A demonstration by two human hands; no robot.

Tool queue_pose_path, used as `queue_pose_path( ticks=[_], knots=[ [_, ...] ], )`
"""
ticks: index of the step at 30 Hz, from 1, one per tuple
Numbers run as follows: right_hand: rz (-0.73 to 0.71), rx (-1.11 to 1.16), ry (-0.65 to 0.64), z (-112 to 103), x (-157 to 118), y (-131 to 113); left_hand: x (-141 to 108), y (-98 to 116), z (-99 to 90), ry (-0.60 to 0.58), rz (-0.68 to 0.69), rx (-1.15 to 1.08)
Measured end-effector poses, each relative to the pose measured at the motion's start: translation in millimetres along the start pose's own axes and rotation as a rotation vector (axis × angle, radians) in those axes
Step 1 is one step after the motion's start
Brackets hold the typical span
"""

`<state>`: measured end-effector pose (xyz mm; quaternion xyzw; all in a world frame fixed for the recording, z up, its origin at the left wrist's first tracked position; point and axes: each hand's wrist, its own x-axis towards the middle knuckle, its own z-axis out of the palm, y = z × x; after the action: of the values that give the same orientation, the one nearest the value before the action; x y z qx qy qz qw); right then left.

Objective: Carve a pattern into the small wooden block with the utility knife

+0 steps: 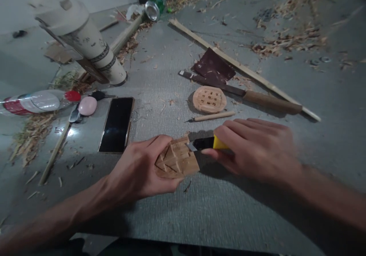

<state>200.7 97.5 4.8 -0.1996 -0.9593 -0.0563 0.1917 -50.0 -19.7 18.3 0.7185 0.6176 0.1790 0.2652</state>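
Observation:
Between the thumb and fingers of my left hand (pixel 145 164) sits a small carved wooden block (pixel 178 159) with crossing grooves cut into its face. My right hand (pixel 251 145) is wrapped round a yellow and black utility knife (pixel 210 143). The blade's tip meets the block's upper right edge, by a notch. Just beyond my hands lie a thin wooden-handled carving tool (pixel 213 116) and a pale oval wooden piece (pixel 209 99) with several square holes.
A long knife (pixel 246 93) with a wooden handle lies by dark sandpaper (pixel 214 66) and a wooden strip (pixel 243 67). To the left are a phone (pixel 116 124), a tumbler (pixel 94 48), a plastic bottle (pixel 37 103) and a brush-like stick (pixel 55 153). Wood shavings (pixel 288 40) litter the table.

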Motion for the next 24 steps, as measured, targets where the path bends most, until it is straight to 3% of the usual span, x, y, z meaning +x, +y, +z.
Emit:
queue_pose_path(
  ticks=[5,8,11,17,24],
  knots=[
    [0.043,-0.041,0.006,-2.1,1.2,5.5,-1.0,-0.5,-2.0,-0.041,-0.008,-0.076],
    [0.282,-0.105,0.059,-3.6,-4.7,31.7,-5.8,-1.8,0.9,-0.182,0.005,-0.19],
    [0.444,-0.096,0.101,-3.2,-9.7,54.1,-6.4,-7.1,1.9,-0.177,-0.003,-0.17],
    [0.396,0.235,-0.093,4.6,-4.6,36.9,1.1,-19.2,0.6,-0.072,0.086,0.041],
    [0.11,0.24,-0.148,3.1,-7.2,24.7,-0.8,-21.5,4.6,-0.054,0.142,0.138]
  ],
)
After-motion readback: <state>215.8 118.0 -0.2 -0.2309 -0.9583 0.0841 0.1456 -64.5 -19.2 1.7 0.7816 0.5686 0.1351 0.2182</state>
